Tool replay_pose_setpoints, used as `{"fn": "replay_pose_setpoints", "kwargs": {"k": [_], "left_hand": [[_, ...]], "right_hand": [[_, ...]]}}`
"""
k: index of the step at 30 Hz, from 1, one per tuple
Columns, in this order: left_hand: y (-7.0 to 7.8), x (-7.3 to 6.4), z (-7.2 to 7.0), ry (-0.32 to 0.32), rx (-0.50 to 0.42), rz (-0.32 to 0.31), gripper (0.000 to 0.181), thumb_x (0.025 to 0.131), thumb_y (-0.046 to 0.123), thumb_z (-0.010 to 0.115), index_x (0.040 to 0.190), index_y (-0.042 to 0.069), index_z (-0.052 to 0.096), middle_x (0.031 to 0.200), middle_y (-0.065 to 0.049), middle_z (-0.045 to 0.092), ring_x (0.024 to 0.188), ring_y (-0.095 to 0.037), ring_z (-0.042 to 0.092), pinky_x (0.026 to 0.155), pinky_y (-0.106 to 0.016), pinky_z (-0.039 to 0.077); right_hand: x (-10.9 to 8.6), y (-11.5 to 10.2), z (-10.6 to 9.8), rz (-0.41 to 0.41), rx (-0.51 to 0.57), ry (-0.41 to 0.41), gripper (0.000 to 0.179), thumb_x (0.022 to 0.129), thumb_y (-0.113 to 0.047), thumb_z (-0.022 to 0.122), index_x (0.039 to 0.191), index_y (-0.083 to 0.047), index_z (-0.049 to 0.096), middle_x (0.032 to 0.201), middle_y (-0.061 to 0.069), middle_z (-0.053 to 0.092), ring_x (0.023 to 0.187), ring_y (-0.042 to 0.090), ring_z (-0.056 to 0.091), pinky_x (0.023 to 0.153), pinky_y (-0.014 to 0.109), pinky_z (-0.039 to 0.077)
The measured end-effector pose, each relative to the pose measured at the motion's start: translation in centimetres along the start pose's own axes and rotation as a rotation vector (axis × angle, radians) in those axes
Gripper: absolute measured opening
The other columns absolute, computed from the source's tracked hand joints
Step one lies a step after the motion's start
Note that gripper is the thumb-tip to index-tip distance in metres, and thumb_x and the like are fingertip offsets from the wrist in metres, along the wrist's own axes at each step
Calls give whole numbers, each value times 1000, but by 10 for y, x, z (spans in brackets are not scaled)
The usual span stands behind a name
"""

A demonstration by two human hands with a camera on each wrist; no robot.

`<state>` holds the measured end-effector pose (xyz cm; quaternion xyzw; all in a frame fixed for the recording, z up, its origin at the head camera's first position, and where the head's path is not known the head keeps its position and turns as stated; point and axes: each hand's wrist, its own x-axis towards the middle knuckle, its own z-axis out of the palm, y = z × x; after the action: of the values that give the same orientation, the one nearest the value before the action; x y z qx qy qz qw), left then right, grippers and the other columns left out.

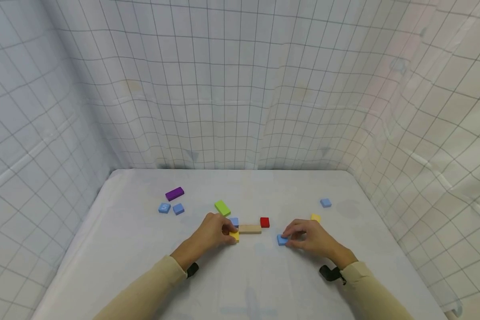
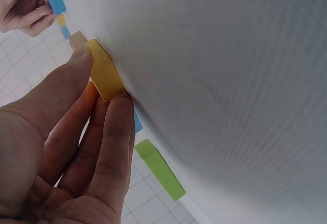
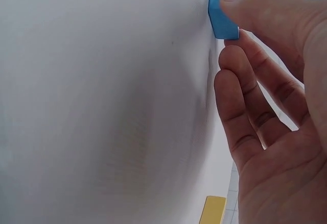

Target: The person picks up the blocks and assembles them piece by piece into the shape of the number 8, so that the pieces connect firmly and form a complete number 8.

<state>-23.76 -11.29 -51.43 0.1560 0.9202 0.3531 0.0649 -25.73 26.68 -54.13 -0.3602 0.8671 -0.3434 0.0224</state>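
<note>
Thumb and fingertips of my left hand (image 1: 213, 231) pinch a yellow block (image 2: 104, 71) on the white table. It lies against the left end of a plain wooden block (image 1: 251, 229), just in front of a small blue block (image 1: 234, 221). A red block (image 1: 265, 222) sits behind the wooden block's right end. Farther right, my right hand (image 1: 315, 239) pinches another blue block (image 3: 220, 12) low at the table, apart from the wooden block. Its thumb lies on one side of that block; the fingers partly hide behind it in the right wrist view.
Behind the left hand lies a green block (image 1: 222, 208). At back left are a purple block (image 1: 174, 194), a blue block marked 5 (image 1: 164, 208) and a plain blue one (image 1: 178, 209). Beyond the right hand are a yellow block (image 1: 315, 217) and a blue block (image 1: 326, 202). Grid-patterned curtains surround the table.
</note>
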Motion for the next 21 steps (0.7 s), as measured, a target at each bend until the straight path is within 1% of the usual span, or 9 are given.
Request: {"fn": "replay_pose_setpoints", "kwargs": {"k": [5, 8, 16, 21], "left_hand": [[0, 0, -1, -2, -8, 9, 22, 87, 8, 103, 107, 7, 93, 95, -1, 85, 83, -9, 63, 74, -21, 56], [1, -1, -2, -4, -7, 2, 23, 87, 8, 103, 108, 6, 93, 95, -1, 85, 83, -10, 63, 75, -21, 56], [0, 0, -1, -9, -5, -18, 23, 88, 8, 103, 108, 7, 93, 96, -1, 84, 84, -11, 63, 76, -22, 57], [0, 0, 0, -9, -1, -15, 23, 88, 8, 103, 108, 7, 93, 97, -1, 85, 83, -10, 63, 75, -22, 58]], "right_hand": [[4, -2, 2, 37, -10, -17, 25, 97, -10, 96, 119, -22, 91, 122, -6, 85, 104, 3, 75, 95, 25, 67], [6, -3, 4, 51, -8, -25, 25, 98, -12, 96, 119, -23, 91, 122, -7, 85, 104, 3, 75, 95, 25, 67], [11, -8, 8, 55, -4, -26, 25, 98, -12, 96, 120, -23, 91, 122, -6, 85, 104, 3, 74, 95, 25, 67], [15, -10, 11, 57, -11, -32, 23, 99, -14, 95, 120, -23, 91, 123, -6, 85, 104, 2, 74, 95, 25, 67]]}}
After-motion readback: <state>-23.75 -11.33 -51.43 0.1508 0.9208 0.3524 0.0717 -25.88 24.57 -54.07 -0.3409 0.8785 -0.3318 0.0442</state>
